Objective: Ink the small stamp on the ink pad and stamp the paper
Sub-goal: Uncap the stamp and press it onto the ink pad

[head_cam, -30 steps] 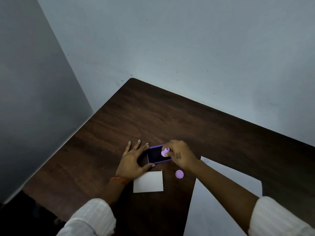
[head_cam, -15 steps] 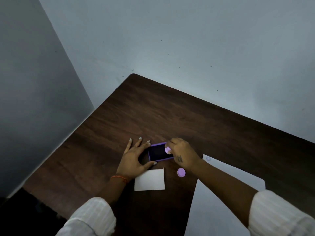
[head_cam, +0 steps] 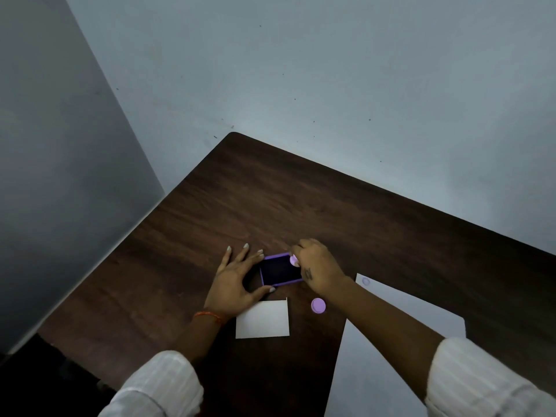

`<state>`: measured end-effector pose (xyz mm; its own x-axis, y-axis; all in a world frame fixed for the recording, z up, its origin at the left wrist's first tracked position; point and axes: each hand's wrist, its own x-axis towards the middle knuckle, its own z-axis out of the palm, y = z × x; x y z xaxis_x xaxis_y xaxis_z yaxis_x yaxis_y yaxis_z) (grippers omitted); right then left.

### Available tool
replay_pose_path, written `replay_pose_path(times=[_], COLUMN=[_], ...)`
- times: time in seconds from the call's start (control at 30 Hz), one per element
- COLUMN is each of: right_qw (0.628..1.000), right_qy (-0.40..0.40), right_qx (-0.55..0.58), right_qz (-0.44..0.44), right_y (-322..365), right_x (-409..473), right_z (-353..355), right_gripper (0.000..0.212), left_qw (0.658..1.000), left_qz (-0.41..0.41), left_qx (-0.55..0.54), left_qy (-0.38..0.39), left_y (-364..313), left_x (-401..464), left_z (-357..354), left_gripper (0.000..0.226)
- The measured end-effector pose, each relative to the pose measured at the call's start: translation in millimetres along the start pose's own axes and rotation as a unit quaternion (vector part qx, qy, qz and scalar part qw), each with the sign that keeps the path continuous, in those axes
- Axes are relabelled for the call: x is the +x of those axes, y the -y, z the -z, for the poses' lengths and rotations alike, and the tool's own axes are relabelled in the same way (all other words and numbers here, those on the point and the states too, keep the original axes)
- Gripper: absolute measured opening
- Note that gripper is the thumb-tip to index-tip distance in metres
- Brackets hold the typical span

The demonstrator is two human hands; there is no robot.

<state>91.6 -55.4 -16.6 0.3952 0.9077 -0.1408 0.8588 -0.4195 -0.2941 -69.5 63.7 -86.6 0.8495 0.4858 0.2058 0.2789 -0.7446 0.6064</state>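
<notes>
Fingers of our right hand (head_cam: 316,267) pinch the stamp (head_cam: 294,260) at the ink pad's (head_cam: 281,269) far right edge; our left hand (head_cam: 237,281) lies spread open, bracing its left side.

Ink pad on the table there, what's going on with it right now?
A person is inking a small stamp. The right hand presses it onto the far right corner of the purple ink pad, while the left hand steadies the pad's left side. A round purple cap and a small white card lie nearby. The paper shows one faint mark near its corner.
</notes>
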Motion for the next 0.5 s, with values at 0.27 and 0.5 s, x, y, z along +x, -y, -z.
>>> replay_pose_path(times=[0.27,0.5], right_qw=[0.999,0.99], right_qy=[-0.009,0.048], right_qx=[0.007,0.092], right_qz=[-0.044,-0.095], right_y=[8.1,3.2], right_x=[-4.1,-0.8], right_z=[-8.1,16.3], right_gripper=[0.03,0.019], left_qw=[1.0,1.0], left_qz=[-0.004,0.003], left_qx=[-0.002,-0.009], left_qy=[-0.004,-0.002], left_y=[0.5,-1.1], left_x=[-0.9,-1.2], left_z=[-1.6,0.4], left_gripper=[0.074,0.074])
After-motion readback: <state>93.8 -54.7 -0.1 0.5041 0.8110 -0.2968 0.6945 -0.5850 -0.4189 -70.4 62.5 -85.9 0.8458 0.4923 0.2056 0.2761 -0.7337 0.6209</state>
